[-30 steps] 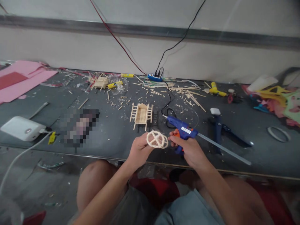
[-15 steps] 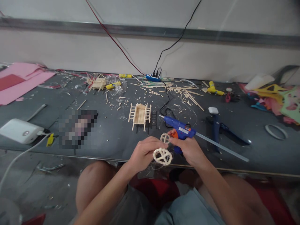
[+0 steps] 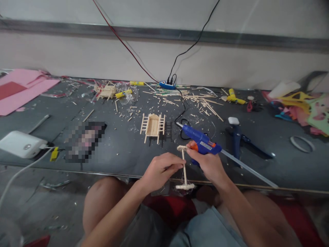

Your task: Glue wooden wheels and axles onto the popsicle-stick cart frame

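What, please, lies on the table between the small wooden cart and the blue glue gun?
In the head view, only a small black ladder-like frame lies between the cart and the glue gun.

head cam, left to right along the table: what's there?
pink sheets → white box → small stick frame → stick cart → left hand → wheel-and-axle piece → blue glue gun in right hand → dark blue tool → coloured foam scraps

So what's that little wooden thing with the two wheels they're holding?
The wheel-and-axle piece looks made of pale wood sticks: two small round wheels joined by a thin axle, seen edge-on. It stands nearly upright above the table edge. The left hand pinches the axle; the right hand, gripping a blue glue gun, touches the top wheel.
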Motion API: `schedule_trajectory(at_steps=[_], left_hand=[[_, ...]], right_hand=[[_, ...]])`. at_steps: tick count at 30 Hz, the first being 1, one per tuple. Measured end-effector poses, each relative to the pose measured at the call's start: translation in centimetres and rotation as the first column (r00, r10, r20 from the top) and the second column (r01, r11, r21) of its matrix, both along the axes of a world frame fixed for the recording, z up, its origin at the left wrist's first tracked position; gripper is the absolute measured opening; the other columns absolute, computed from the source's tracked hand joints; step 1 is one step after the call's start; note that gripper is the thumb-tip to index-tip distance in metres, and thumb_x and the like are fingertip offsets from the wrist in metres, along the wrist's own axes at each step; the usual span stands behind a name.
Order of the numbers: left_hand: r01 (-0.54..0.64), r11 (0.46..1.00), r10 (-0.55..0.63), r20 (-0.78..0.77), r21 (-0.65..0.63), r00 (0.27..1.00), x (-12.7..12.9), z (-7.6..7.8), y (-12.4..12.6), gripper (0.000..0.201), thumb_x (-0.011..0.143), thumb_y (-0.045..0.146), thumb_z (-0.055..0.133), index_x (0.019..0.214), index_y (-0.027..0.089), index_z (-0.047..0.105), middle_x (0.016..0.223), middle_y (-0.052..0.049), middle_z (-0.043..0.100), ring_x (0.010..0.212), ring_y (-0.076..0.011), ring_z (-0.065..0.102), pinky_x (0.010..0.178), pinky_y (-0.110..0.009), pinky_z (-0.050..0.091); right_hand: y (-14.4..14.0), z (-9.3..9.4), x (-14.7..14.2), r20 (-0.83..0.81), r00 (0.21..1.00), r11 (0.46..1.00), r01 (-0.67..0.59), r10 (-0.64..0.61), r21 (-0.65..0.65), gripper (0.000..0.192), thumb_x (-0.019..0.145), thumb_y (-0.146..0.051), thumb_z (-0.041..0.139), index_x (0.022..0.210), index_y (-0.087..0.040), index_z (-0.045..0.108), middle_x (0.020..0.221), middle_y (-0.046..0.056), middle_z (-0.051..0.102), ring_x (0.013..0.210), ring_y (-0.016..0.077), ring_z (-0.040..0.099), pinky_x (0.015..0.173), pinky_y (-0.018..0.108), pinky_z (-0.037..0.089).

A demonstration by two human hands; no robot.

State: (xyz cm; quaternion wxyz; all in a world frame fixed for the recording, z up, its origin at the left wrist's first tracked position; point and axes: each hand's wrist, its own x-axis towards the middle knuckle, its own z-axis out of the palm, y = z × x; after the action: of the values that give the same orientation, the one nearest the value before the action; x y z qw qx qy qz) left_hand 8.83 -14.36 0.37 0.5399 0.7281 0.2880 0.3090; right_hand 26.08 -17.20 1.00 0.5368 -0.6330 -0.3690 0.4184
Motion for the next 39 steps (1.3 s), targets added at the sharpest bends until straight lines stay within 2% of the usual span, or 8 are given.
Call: schedule_trajectory(at_steps=[2,6,12,17,19,28,34,39], left_hand=[[-0.049,0.979,0.060,0.052,-0.199,0.997,0.2,-0.1,-0.2,0.014,0.079,0.025,0.059,0.090,0.019,0.066,0.084,-0.006,0.067,0.079,-0.0159,0.060,0.074,-0.026,0.045],[0.019,0.826,0.093,0.169,-0.563,0.981,0.9,-0.4,-0.3,0.018,0.073,0.026,0.066,0.085,0.016,0.057,0.080,-0.005,0.067,0.070,-0.0125,0.059,0.061,-0.022,0.044],[0.078,0.716,0.125,0.237,-0.694,0.964,1.2,-0.6,0.0,0.022,0.071,0.027,0.069,0.084,0.013,0.058,0.069,-0.003,0.066,0.055,-0.0076,0.054,0.053,-0.018,0.040],[0.156,0.551,0.075,0.235,-0.820,0.969,0.6,-0.6,0.5,0.018,0.070,0.023,0.070,0.082,0.011,0.064,0.069,-0.004,0.066,0.053,-0.0061,0.054,0.053,-0.017,0.043],[0.161,0.515,0.105,0.249,-0.842,0.963,0.3,-0.6,0.7,0.017,0.071,0.021,0.069,0.083,0.010,0.065,0.070,-0.004,0.066,0.054,-0.0060,0.056,0.054,-0.016,0.045],[0.097,0.501,0.290,0.273,-0.860,0.917,-0.4,0.1,1.7,0.016,0.075,0.015,0.064,0.090,0.011,0.065,0.074,-0.004,0.068,0.058,-0.0067,0.061,0.059,-0.016,0.051],[0.105,0.514,0.332,0.310,-0.851,0.891,-0.9,0.3,2.0,0.014,0.075,0.014,0.064,0.088,0.011,0.066,0.072,-0.003,0.067,0.057,-0.0058,0.060,0.059,-0.015,0.052],[0.121,0.526,0.323,0.330,-0.842,0.887,-1.0,0.4,1.9,0.013,0.076,0.015,0.063,0.089,0.011,0.066,0.071,-0.002,0.066,0.056,-0.0058,0.060,0.057,-0.015,0.052]], right_hand=[[-0.3,0.4,0.0,0.071,0.997,1.000,-0.016,0.015,0.019,0.012,0.067,-0.029,0.066,0.075,-0.021,0.062,0.079,0.000,0.067,0.077,0.0195,0.064,0.077,0.033,0.048],[-0.8,1.1,-0.3,0.191,0.981,0.999,-0.033,0.025,0.041,0.008,0.071,-0.029,0.062,0.076,-0.024,0.061,0.081,-0.001,0.067,0.081,0.0197,0.064,0.081,0.034,0.048],[-0.9,0.9,-0.6,0.250,0.967,0.997,-0.055,0.041,0.051,0.009,0.072,-0.032,0.061,0.077,-0.024,0.060,0.084,0.000,0.067,0.083,0.0201,0.063,0.084,0.034,0.048],[-0.8,0.6,-0.6,0.179,0.981,0.997,-0.074,0.070,0.017,0.014,0.070,-0.033,0.063,0.081,-0.024,0.060,0.087,0.000,0.069,0.085,0.0199,0.064,0.083,0.034,0.048],[-0.8,0.7,-0.5,0.158,0.985,0.996,-0.082,0.076,0.035,0.015,0.070,-0.032,0.064,0.082,-0.024,0.061,0.092,0.000,0.069,0.088,0.0201,0.064,0.083,0.034,0.048],[-1.5,2.0,0.1,0.293,0.956,0.994,0.048,-0.018,-0.095,0.020,0.066,-0.043,0.065,0.070,-0.023,0.063,0.069,0.000,0.068,0.070,0.0229,0.064,0.072,0.035,0.048],[-1.5,2.2,-0.2,0.288,0.947,0.988,-0.115,0.140,-0.102,0.016,0.063,-0.039,0.067,0.061,-0.025,0.058,0.056,-0.002,0.060,0.054,0.0179,0.057,0.055,0.029,0.047],[-1.2,2.0,-0.1,0.299,0.925,0.968,-0.197,0.235,-0.152,0.017,0.064,-0.038,0.066,0.061,-0.024,0.057,0.056,-0.002,0.059,0.054,0.0162,0.055,0.053,0.027,0.046]])
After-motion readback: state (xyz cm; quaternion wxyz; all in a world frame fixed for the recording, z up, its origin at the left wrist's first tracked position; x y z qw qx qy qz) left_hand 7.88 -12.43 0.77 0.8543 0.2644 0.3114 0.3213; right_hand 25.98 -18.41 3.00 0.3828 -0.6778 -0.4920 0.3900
